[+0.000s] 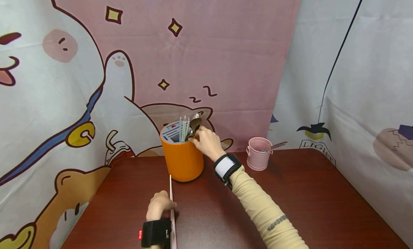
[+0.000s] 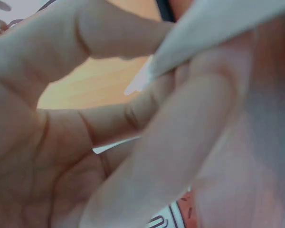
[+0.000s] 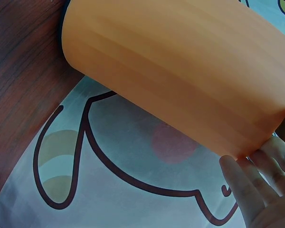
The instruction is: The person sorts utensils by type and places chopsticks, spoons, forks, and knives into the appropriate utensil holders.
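Observation:
An orange utensil holder [image 1: 182,163] with a grey slotted top stands on the table. Metal spoons [image 1: 195,123] and several pale chopsticks [image 1: 183,130] stick up out of it. At the holder's right rim, my right hand [image 1: 207,141] pinches a spoon among the others; its fingertips are partly hidden. In the right wrist view, fingers [image 3: 263,185] lie by the holder's rim beside a bit of metal. Nearer the front, my left hand [image 1: 160,205] pinches a thin pale pink board [image 1: 172,220], seen edge-on. The left wrist view shows thumb and fingers about its blurred pale edge [image 2: 213,35].
To the right of the holder stands a small pink bucket [image 1: 258,157] with a metal-handled utensil [image 1: 278,145] leaning out of it. The dark red-brown table [image 1: 290,198] backs onto a printed cloth [image 1: 226,62] with cartoon animals.

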{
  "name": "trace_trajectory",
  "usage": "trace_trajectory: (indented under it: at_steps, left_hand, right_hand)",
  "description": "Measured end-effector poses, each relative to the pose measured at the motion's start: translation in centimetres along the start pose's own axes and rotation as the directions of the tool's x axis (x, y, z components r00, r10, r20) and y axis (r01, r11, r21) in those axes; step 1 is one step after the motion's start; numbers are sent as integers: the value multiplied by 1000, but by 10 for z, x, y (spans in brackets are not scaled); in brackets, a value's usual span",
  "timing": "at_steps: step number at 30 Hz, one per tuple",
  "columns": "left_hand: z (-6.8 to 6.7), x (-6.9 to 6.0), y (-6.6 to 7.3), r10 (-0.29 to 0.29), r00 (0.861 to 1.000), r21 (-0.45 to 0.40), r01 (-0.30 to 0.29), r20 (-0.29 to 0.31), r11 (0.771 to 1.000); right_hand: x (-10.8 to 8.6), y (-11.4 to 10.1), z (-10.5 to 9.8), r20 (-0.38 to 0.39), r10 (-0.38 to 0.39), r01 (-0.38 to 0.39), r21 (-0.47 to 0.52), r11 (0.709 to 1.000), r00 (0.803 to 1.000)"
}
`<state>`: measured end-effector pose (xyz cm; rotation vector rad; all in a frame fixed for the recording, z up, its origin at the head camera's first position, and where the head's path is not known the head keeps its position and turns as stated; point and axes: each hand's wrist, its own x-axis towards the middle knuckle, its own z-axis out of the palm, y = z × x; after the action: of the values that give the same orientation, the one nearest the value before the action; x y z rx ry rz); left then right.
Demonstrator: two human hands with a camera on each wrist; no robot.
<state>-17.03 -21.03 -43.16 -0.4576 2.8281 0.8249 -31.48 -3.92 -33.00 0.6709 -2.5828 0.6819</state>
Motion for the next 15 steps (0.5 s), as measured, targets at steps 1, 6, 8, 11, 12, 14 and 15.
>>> trace_trajectory:
  at_steps: [1, 6, 8, 11, 12, 14, 15]
  left_hand:
    - [-2, -2, 1, 7, 1000, -8, -7, -14, 1000]
    - [-13, -12, 5, 28, 997, -24, -30, -77, 999]
    - [-16, -14, 6, 38, 994, -38, -42, -101, 998]
    - [-21, -17, 7, 53, 990, -57, -61, -128, 996]
    - [-23, -18, 7, 59, 989, -64, -68, -136, 996]
    - [-26, -20, 7, 66, 987, -71, -77, -149, 995]
    - [-28, -21, 8, 70, 986, -74, -82, -153, 994]
  right_hand:
    - [0, 0, 0, -2, 0, 0, 1, 1000, 1000]
    - [0, 1, 1, -7, -8, 8, -4, 1000, 1000]
    - [-1, 1, 1, -5, -11, 11, -9, 1000, 1000]
    - [-1, 0, 1, -2, -12, 12, -11, 1000, 1000]
    - [-1, 0, 1, -1, -11, 11, -10, 1000, 1000]
    - [-1, 0, 1, -1, -9, 9, -8, 1000, 1000]
    - [-1, 0, 1, -2, -9, 9, -6, 1000, 1000]
